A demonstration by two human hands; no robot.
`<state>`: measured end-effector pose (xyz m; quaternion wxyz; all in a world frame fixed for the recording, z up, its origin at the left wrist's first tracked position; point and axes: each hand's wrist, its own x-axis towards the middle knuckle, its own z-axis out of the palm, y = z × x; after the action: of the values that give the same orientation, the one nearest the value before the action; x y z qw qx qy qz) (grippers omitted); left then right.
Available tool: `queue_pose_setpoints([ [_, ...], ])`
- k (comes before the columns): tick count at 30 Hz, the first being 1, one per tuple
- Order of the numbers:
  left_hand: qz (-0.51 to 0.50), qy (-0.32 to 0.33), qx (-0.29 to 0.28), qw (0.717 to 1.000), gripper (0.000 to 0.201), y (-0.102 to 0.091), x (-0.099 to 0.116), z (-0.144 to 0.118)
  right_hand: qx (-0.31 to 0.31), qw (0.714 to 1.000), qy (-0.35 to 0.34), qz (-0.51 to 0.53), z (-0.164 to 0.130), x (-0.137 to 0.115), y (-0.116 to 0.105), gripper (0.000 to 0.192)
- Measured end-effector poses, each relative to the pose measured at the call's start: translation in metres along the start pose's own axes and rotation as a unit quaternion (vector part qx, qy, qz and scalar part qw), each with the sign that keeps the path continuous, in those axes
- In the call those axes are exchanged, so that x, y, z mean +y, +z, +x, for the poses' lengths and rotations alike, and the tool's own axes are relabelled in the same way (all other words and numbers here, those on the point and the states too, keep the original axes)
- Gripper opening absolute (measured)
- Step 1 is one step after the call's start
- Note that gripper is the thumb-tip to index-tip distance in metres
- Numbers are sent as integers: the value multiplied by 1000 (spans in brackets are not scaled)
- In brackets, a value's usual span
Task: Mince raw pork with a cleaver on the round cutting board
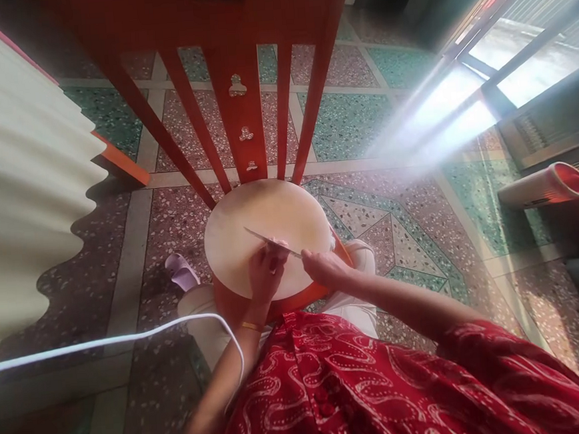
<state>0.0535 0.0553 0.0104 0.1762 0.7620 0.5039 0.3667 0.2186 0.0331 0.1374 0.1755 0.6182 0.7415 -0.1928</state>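
A round pale cutting board [264,219] lies on the seat of a red wooden chair [239,80] in front of me. My right hand [326,267] grips the handle of a knife [270,239], whose blade slants up to the left across the board. My left hand [266,272] rests on the board's near part, fingers bent over something small under the blade; what it is stays hidden. A gold bangle sits on my left wrist.
A white cable [103,342] runs from the left across the terrazzo floor to my lap. A corrugated cream sheet [20,171] stands at left. A lilac slipper [182,271] lies beside the chair. At right are a window and a red-rimmed tube [550,186].
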Motion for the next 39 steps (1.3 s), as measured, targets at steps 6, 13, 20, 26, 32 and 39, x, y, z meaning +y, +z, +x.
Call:
queue_pose_setpoints([
  [6,3,-1,21,1000,10,0,2,0,-20,999,-4,29,14,4,-6,21],
  [13,-12,4,62,998,6,3,2,-4,-81,996,40,28,-20,30,10,21],
  [20,-11,21,84,996,4,-1,4,-3,-45,997,-21,66,58,-14,-6,27],
  [26,2,16,72,997,5,1,-2,-8,-83,996,32,19,-6,23,16,24],
  [32,4,-17,81,997,6,0,2,-9,-17,998,-3,62,22,-11,13,33],
  [39,3,-9,46,999,10,-10,0,-20,-19,999,29,35,6,16,16,27],
])
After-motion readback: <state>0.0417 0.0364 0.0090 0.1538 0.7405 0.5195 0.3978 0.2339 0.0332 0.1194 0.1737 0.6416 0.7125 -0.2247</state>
